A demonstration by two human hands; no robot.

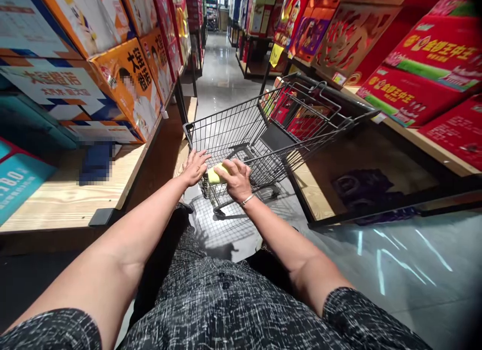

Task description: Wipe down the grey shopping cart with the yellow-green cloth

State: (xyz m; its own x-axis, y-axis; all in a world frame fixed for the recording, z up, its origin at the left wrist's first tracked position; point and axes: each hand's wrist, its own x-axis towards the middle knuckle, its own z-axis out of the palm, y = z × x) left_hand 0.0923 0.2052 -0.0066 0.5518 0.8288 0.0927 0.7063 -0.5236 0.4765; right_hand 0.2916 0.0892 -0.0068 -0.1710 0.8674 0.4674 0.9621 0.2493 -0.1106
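A dark wire shopping cart (241, 124) stands in a shop aisle right in front of me, its basket tilted to the right. Its handle has a yellow middle section (215, 174). My left hand (195, 166) rests on the handle's left end with the fingers curled over it. My right hand (237, 178) is wrapped round the yellow part, a thin bracelet on the wrist. The basket looks bare inside; red boxes show through its far wires.
Orange and white gift boxes (128, 79) fill the wooden shelf (68, 194) on the left. Red gift boxes (422, 74) line the shelves on the right. A low dark-framed shelf (369, 209) juts out at right. The glossy grey floor (222, 74) runs ahead between the racks.
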